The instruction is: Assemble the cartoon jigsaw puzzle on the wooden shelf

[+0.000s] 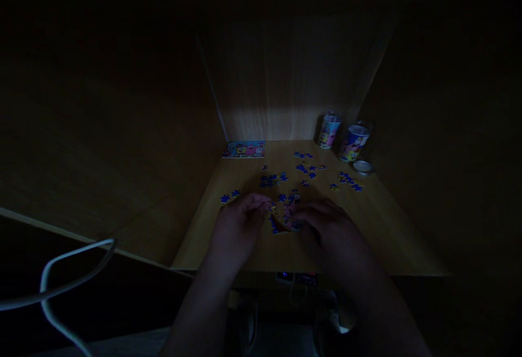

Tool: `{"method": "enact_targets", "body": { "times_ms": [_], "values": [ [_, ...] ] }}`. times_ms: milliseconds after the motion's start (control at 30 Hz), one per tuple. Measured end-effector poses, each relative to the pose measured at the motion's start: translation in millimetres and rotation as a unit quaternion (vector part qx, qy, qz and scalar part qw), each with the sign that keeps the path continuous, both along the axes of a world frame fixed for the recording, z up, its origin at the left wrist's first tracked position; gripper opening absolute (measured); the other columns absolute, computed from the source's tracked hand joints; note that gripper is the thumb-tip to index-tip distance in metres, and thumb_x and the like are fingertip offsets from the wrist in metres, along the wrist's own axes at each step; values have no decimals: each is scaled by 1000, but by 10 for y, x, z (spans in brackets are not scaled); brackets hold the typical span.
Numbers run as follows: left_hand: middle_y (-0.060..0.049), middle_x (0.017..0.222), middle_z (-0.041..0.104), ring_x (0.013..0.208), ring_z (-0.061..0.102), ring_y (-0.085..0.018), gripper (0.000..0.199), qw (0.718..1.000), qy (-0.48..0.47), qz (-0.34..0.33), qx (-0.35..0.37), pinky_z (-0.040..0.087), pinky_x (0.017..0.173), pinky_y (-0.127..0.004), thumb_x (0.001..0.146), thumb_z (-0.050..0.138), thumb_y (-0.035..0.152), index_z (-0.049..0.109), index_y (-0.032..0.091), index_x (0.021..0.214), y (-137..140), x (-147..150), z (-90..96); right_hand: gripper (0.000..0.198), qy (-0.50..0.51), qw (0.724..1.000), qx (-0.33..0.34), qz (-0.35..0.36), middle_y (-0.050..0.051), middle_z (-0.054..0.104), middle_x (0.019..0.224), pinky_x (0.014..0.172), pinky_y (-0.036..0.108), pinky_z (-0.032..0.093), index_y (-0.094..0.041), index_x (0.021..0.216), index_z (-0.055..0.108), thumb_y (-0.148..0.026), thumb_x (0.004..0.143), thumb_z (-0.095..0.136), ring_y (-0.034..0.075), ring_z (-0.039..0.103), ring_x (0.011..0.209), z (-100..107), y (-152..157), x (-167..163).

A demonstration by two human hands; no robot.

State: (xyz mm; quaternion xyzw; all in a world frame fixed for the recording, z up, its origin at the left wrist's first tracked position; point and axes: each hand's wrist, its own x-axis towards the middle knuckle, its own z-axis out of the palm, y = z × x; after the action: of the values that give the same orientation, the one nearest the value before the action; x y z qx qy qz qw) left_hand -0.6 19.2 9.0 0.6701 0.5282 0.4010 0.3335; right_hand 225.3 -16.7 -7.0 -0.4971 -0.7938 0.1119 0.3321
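Observation:
In dim light, a partly joined jigsaw puzzle (pixel 281 225) lies flat near the front of the wooden desktop. My left hand (pixel 240 224) is at its left side, thumb and fingers pinched on a small puzzle piece (pixel 273 205) that looks yellowish. From the right, my right hand (pixel 328 221) bends its fingers over the joined section's right edge and grips it there; its thumb is mostly hidden. Loose blue-and-yellow puzzle pieces (pixel 269 180) lie just beyond my hands.
More loose pieces (pixel 348 179) lie at right. A colourful cartoon picture card (pixel 244 149) is at the back left. Two printed cans, one farther back (pixel 329 131) and one nearer (pixel 354 142), stand at the back right beside a round lid (pixel 362 167). A white cable (pixel 47 281) loops at lower left.

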Motion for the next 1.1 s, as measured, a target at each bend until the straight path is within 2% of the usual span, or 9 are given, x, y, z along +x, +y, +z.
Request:
{"method": "enact_targets", "body": {
  "times_ms": [200,367,833,967,1100],
  "values": [
    [-2,103,87,97,82,-23,18,998,55,-10,33,64,91,-35,105,64,28,82,27,106,-16,25,-9,36,-3,1000,4,-9,4,82,125,108,51,61,-28,114,82,-6,99,59,27,74,118,-19,5,2],
    [-1,106,87,101,82,-23,19,995,86,-13,44,63,96,-36,105,63,24,82,27,106,-5,24,-19,36,-6,1000,8,-9,4,82,125,109,51,61,-28,114,83,-7,98,60,26,74,118,-30,8,11],
    [-1,102,86,95,81,-21,15,997,63,-12,42,63,92,-34,102,67,20,81,25,104,-11,42,-18,35,-2,1000,8,-7,5,82,126,109,48,60,-26,114,82,-5,99,60,25,74,117,-13,4,8],
    [-1,101,86,95,81,-21,16,995,87,-11,40,62,92,-34,103,66,19,82,25,102,-11,50,-14,34,4,1000,10,-6,5,82,125,107,49,61,-27,114,83,-6,98,60,25,75,116,-42,12,9],
    [-2,102,85,99,80,-23,12,989,133,7,68,61,94,-36,101,71,18,81,25,102,-6,57,-9,34,9,1000,7,-4,4,82,125,108,51,60,-28,115,82,-9,101,58,26,74,117,-59,14,12]
  ]
}}
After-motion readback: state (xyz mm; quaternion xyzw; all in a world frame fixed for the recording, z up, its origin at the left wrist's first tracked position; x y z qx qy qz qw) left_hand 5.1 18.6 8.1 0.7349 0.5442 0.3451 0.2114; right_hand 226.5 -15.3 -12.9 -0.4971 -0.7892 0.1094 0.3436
